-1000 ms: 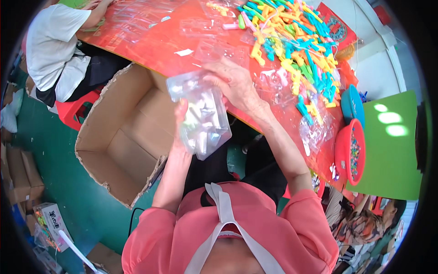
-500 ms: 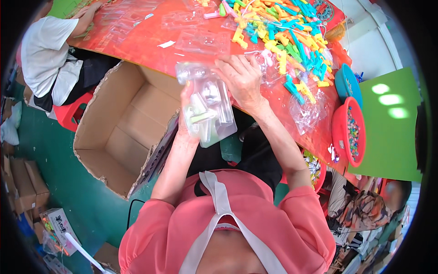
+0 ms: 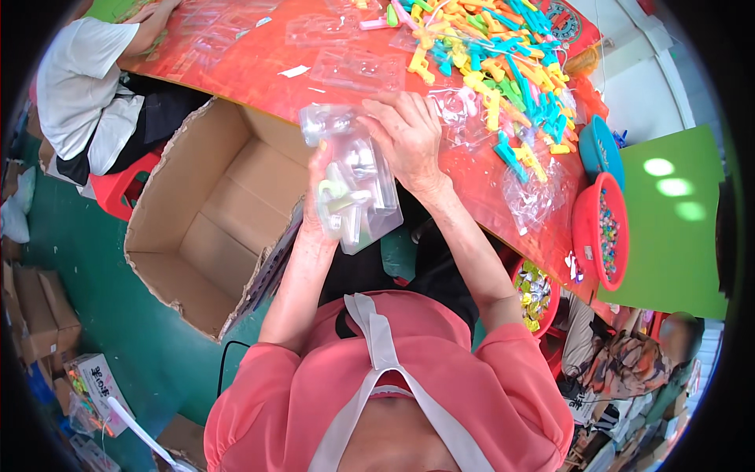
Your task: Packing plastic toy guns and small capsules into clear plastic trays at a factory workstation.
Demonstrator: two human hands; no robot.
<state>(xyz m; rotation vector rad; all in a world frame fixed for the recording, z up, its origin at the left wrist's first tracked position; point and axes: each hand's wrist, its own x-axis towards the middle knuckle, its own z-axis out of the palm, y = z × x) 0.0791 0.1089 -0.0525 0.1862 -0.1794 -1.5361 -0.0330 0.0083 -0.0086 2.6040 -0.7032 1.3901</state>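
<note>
One or more clear blister shells (image 3: 363,161), glossy, deeply moulded and pale green near seven o'clock, stand tilted before the torso. The left hand (image 3: 316,197) grips the nine-o'clock edge, thumb over the face; the right hand (image 3: 410,145) curls at one o'clock, its pinch unclear. Beyond lie the red table (image 3: 252,75) and, toward two o'clock, bright plastic pieces (image 3: 503,75).

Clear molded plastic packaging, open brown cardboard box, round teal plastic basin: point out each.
Clear molded plastic packaging (image 3: 374,185), head view: middle of its face.
Open brown cardboard box (image 3: 220,211), head view: bare inner surface.
Round teal plastic basin (image 3: 587,156), head view: outer wall, left side.
</note>
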